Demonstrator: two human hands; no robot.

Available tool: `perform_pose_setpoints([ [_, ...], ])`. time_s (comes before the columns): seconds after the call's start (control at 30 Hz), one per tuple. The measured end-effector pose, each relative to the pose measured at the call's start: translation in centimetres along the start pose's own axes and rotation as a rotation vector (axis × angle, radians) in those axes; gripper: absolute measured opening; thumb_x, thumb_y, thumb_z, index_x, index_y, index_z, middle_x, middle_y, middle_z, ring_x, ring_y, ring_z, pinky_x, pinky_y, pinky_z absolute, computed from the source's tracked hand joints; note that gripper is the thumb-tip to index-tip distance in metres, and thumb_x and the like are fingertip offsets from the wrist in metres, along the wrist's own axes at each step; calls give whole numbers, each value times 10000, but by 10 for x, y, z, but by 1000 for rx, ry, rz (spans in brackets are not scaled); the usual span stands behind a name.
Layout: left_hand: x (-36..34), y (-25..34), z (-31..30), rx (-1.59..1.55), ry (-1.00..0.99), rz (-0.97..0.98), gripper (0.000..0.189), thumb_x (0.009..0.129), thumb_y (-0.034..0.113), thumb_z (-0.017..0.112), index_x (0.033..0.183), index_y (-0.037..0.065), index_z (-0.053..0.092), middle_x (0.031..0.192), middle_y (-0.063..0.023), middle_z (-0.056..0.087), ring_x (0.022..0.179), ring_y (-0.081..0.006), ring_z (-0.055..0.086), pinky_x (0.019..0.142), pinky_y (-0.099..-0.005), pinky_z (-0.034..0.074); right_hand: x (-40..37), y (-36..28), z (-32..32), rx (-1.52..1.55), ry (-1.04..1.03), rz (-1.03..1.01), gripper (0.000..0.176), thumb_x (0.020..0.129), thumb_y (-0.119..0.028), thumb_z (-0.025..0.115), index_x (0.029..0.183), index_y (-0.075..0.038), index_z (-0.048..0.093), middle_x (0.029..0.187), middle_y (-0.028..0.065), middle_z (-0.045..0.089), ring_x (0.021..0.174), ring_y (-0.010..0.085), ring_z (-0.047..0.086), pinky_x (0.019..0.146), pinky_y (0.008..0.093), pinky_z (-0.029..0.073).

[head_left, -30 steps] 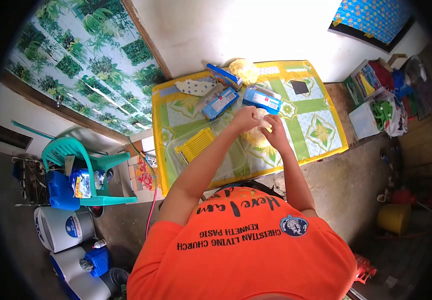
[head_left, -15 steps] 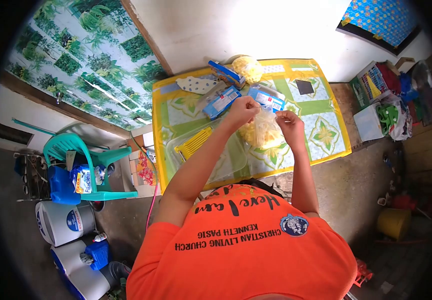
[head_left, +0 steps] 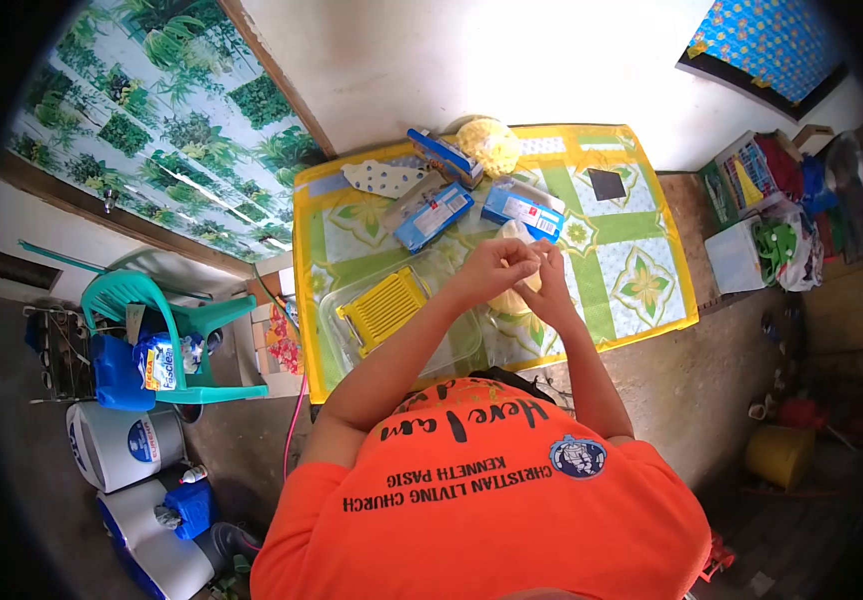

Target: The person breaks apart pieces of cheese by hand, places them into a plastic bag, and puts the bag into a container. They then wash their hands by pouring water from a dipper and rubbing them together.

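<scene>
Both my hands are together over the front middle of the table, at the neck of a clear plastic bag (head_left: 508, 304) with pale yellow contents. My left hand (head_left: 495, 272) has its fingers pinched on the gathered bag top. My right hand (head_left: 554, 290) meets it there, fingertips closed on the same part. Much of the bag is hidden behind the hands. To their left stands a clear plastic tub (head_left: 467, 345) with a yellow slotted plastic piece (head_left: 384, 310) inside. Two blue-and-white packs (head_left: 435, 216) (head_left: 524, 210) lie just beyond the hands.
Another filled bag of pale yellow pieces (head_left: 489, 145) sits at the table's back edge, beside a blue box (head_left: 444, 155) and a dotted cloth (head_left: 384, 178). A dark flat square (head_left: 608, 184) lies on the patterned tablecloth (head_left: 642, 285). A green chair (head_left: 214, 312) stands left.
My hands have come together and moved slightly down toward me; before, they were apart, stretching the bag's top between them. The view has shifted slightly.
</scene>
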State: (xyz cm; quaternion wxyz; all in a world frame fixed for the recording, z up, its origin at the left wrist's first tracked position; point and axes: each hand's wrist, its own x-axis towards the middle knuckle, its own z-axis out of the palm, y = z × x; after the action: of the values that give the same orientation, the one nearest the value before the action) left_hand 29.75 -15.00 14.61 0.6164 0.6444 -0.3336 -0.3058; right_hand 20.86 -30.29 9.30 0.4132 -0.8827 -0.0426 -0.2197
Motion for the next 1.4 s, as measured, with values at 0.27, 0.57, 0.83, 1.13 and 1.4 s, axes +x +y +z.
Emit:
perform_pose_setpoints([
  [0.27,-19,-50,-23,955,152,-59,1129,552,554,809,1415,58,276,1448,-171,303,1326,-342,306,1069,-465,259,19,-2,13,322,301,418,210,949,-214,533,921,-10,577,751,110,577,675,179,533,656,313,451],
  [0.57,50,-134,36,604,189,176,582,864,423,515,1367,148,409,1447,-134,362,1327,-317,340,1060,-640,118,25,-55,-1,175,242,238,231,887,-51,535,1114,-16,562,1029,113,557,947,174,529,829,301,423],
  [0.83,52,-155,49,795,123,140,462,871,361,507,1296,180,497,1341,-82,499,1296,-265,394,1063,-653,92,21,-67,-31,-858,-211,-226,497,739,7,528,1215,-129,564,1381,159,372,1287,291,351,1071,523,257],
  [1.13,35,-113,36,925,48,82,321,810,228,611,1104,113,554,1188,-55,537,1230,-259,442,1011,-693,201,25,17,-55,-668,-473,336,212,825,-180,497,953,-137,660,820,107,679,784,324,655,704,445,497],
  [1.4,43,-121,36,1009,4,10,312,830,237,601,1127,144,571,1273,-40,493,1292,-259,379,1018,-676,197,16,-30,-42,-764,-199,-262,461,836,-201,537,1294,-176,487,1177,56,592,1139,246,519,1139,518,107],
])
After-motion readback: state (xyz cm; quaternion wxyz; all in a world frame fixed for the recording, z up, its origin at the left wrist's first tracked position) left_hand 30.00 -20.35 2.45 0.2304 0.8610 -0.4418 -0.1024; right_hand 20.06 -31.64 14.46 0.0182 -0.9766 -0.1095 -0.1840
